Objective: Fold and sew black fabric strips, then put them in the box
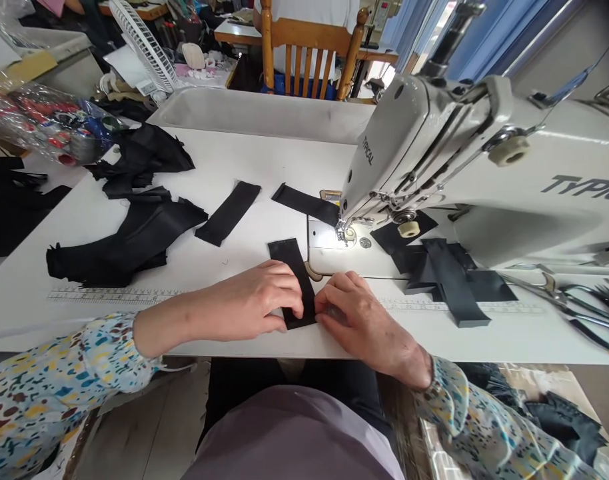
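Observation:
A short black fabric strip (289, 252) lies flat on the white sewing table near its front edge. My left hand (264, 300) rests over its left side, the fingers curled down and thumb tucked close to the cloth. At the strip's right edge, the fingertips of my right hand (352, 317) are pinched together on the border. Just beyond, another black strip (307, 202) reaches under the presser foot (342, 230) of the sewing machine (399, 147). A further black strip (228, 212) sits to the left, apart from both hands.
Black fabric piles (129, 237) cover the table's left side, beside a plastic bag of thread spools (54, 127). Under the machine arm lie more black pieces (449, 280). Scissors (554, 293) are at far right. A printed ruler (114, 294) runs along the front; a wooden chair (312, 40) stands behind.

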